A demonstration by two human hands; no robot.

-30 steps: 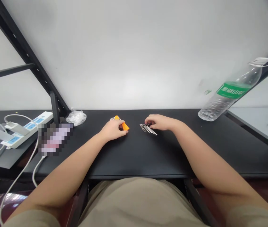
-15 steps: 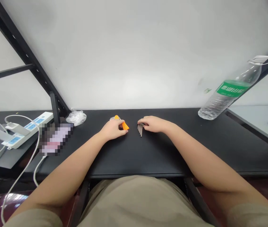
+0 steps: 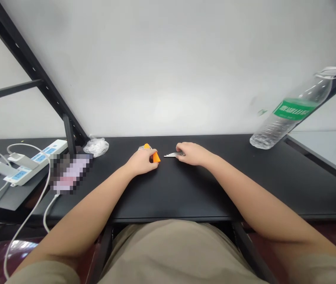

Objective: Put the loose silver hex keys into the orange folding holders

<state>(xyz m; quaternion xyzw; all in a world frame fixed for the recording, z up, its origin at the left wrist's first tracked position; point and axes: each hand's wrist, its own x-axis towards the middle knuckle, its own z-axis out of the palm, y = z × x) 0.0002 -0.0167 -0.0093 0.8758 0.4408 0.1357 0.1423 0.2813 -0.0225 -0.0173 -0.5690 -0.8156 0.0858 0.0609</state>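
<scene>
My left hand point(image 3: 139, 162) is closed around an orange plastic holder point(image 3: 156, 157), its thumb and fingers on either side of it. Something with black and white stripes point(image 3: 141, 148) shows just behind that hand; I cannot make out what it is. My right hand point(image 3: 192, 154) grips a bunch of metal hex keys point(image 3: 172, 154) of stepped lengths. Their thin ends point left at the orange holder, with a small gap between. The palm hides the other ends of the keys.
On the black table point(image 3: 170, 197), a crumpled clear plastic bag point(image 3: 96, 147) and a blurred-out phone point(image 3: 71, 173) lie left. A power strip point(image 3: 34, 163) with white cables is farther left. A large plastic bottle point(image 3: 292, 112) stands right, before the white wall point(image 3: 168, 71).
My right hand has turned the hex keys from pointing down toward me to pointing left at the orange holder. My left hand keeps its hold, with the holder tilted slightly.
</scene>
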